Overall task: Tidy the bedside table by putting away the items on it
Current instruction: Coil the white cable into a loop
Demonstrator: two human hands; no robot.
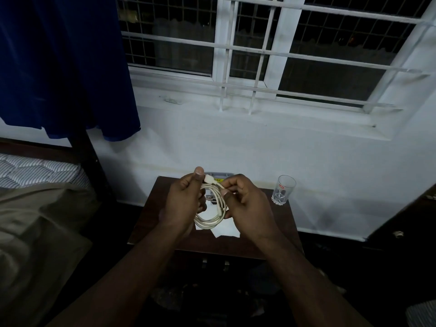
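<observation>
A white cable (213,218) hangs in a coil between both hands above the dark wooden bedside table (280,232). My left hand (185,200) grips the coil's left side, thumb up beside the white plug end. My right hand (245,204) pinches the cable just below that plug. White paper (224,228) lies on the table under the coil. A grey box-like item (219,177) shows behind the hands, mostly hidden. An empty clear glass (283,190) stands upright at the table's back right corner.
A bed with a striped mattress (35,171) and a beige cover (40,232) lies to the left. A blue curtain (66,67) hangs over it. A barred window (283,50) fills the white wall behind. The table's drawer handles (215,264) show below its front edge.
</observation>
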